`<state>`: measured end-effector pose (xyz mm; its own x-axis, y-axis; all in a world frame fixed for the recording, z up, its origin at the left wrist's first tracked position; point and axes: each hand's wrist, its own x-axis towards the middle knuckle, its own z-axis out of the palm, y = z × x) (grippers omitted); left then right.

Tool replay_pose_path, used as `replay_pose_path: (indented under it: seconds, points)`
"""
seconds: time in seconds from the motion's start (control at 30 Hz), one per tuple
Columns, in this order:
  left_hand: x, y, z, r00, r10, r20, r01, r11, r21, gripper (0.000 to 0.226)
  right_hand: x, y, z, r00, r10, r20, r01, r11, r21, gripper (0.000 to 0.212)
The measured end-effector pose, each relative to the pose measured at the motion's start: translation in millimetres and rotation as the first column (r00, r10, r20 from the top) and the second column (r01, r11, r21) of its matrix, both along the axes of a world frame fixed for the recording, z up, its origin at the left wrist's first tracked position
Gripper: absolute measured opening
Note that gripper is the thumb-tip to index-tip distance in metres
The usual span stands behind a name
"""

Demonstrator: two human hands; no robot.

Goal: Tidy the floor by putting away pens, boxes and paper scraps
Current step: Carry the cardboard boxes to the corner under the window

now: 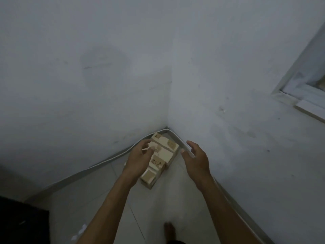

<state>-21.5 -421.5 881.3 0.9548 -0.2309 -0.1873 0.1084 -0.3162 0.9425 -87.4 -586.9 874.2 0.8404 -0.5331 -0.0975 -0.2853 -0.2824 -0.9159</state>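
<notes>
Several pale cardboard boxes (162,156) with brown tape patches stand stacked in the floor corner where two white walls meet; one bears handwritten numbers. My left hand (139,159) hovers over the stack's left side, fingers loosely curled, holding nothing that I can see. Just right of the boxes my right hand (196,160) is spread, fingers relaxed, apart from them. White paper scraps (80,232) lie on the tiled floor at the lower left.
A white cable (105,162) runs along the foot of both walls. A dark object (22,224) fills the lower left corner. A window frame (302,88) is in the right wall. My bare foot (169,232) stands on the tiles.
</notes>
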Motion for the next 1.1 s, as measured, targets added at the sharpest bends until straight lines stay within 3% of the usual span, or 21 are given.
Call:
replay_pose_path:
  seconds: [0.33,0.57,0.77,1.1]
  points:
    - [135,25,-31,0.993,0.074,-0.095,-0.062,0.99,0.123,0.04,153,25,-46,0.998,0.045,-0.053,-0.039,0.992,0.116,0.036]
    - [228,37,-85,0.971,0.112,-0.212,-0.078,0.984,0.162,0.045,247,39,-106,0.981,0.052,-0.187,-0.013,0.979,0.204,0.038]
    - [292,50,-175,0.917,0.074,-0.391,0.032,0.966,0.257,0.029,306,44,-186,0.946,0.013,-0.324,0.064,0.972,0.225,0.04]
    - [367,57,-365,0.861,-0.022,-0.507,0.264,0.873,0.41,0.049,348,48,-367,0.86,-0.109,-0.498,0.24,0.948,0.207,0.04]
